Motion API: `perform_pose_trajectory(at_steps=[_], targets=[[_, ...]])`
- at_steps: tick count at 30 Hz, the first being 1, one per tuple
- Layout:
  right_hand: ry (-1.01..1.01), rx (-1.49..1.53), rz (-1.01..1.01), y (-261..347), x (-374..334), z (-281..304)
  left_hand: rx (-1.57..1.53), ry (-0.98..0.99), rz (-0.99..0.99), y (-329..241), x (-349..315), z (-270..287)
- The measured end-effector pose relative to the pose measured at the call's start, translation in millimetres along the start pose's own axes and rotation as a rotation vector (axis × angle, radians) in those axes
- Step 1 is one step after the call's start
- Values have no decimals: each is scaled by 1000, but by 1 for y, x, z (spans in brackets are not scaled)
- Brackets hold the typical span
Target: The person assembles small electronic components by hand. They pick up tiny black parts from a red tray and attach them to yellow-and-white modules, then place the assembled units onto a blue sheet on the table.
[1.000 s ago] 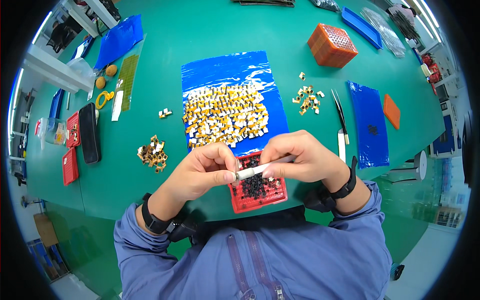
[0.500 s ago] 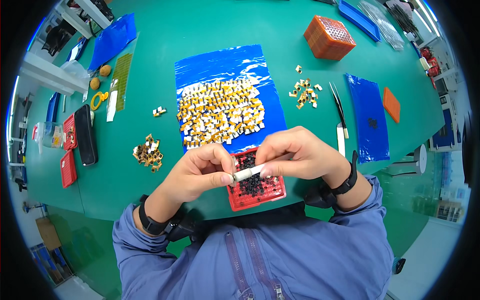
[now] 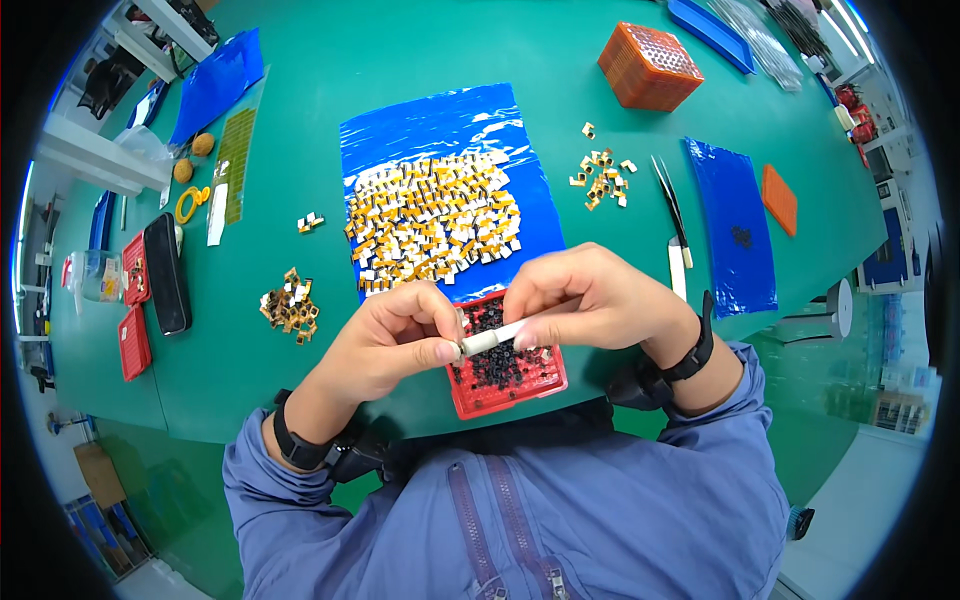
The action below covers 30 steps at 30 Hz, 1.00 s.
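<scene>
My right hand [image 3: 595, 300] grips a white pen-like stick [image 3: 487, 341] in a pinch, slanted down toward the left. At the stick's left end my left hand [image 3: 405, 335] is closed, thumb against forefinger, on something small and dark that I cannot make out. Both hands are above a red tray [image 3: 510, 398] strewn with small black parts [image 3: 492, 369]. Just beyond the tray, a blue film sheet [image 3: 430, 122] carries many small white-and-gold folded pieces [image 3: 435, 220].
Loose gold pieces [image 3: 290, 306] lie left of my hands, more [image 3: 603, 180] to the far right. Tweezers [image 3: 672, 200] and a white-handled tool [image 3: 677, 270] sit beside another blue sheet [image 3: 735, 230]. Stacked orange trays [image 3: 650, 68] stand at the back; a black case [image 3: 167, 272] is at left.
Both hands keep nearly the same pose on the white stick. The whole view has shifted slightly, so the table's things appear a little further left and up.
</scene>
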State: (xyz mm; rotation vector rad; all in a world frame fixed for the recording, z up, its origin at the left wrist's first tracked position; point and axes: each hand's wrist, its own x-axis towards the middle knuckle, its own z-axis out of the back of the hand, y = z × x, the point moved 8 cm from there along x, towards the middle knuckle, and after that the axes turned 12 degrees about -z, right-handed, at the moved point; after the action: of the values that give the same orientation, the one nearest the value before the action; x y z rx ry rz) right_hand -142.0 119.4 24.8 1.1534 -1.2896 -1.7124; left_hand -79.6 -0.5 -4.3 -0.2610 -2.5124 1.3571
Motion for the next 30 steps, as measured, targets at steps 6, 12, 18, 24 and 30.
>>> perform_pose_trajectory(at_steps=[6, 12, 18, 24, 30], targets=[[4, 62, -41, -4, 0, -1, 13, 11, 8, 0, -1, 1], [-46, -54, 47, 1, -1, 2, 27, 33, -6, 0, 0, 0], [-17, -121, 15, 0, -1, 1, 63, 8, -24, -2, -1, 0], [-66, -124, 35, 1, -2, 9, 106, 30, 11, -4, -2, -5], [-162, -177, 32, -3, 0, 27, 503, 126, -142, -17, -1, -10]])
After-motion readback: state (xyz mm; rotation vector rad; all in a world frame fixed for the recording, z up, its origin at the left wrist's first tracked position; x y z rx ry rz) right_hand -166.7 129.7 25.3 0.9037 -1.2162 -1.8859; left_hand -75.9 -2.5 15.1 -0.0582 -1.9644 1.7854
